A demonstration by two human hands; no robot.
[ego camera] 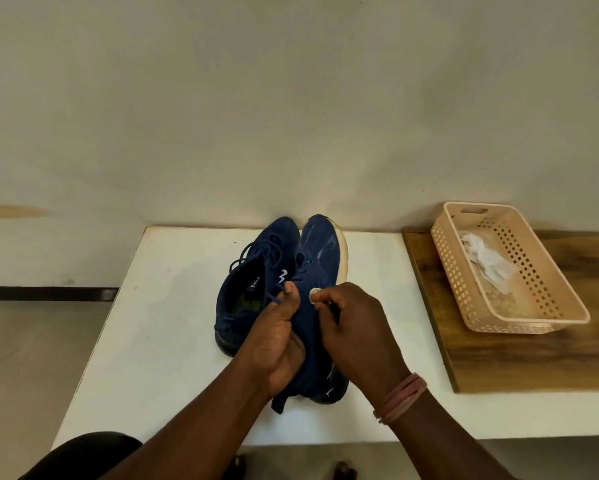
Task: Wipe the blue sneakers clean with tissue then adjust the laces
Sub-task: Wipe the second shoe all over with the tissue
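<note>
Two dark blue sneakers stand side by side on the white table [145, 341], toes toward the wall. The left sneaker [253, 278] shows its open collar and loose laces. The right sneaker [320, 251] has a cream sole edge. My left hand [274, 344] grips the right sneaker's tongue area and pinches a dark lace [280, 296] with the thumb. My right hand [353, 330] is curled over the same shoe, fingers pinching a lace end near the eyelets. Crumpled white tissue [485, 261] lies in a basket to the right.
A peach perforated plastic basket [547, 275] sits on a wooden board [499, 358] at the table's right side. A pale wall rises just behind the shoes. The table's left edge drops to a grey floor. My knee and feet show below the front edge.
</note>
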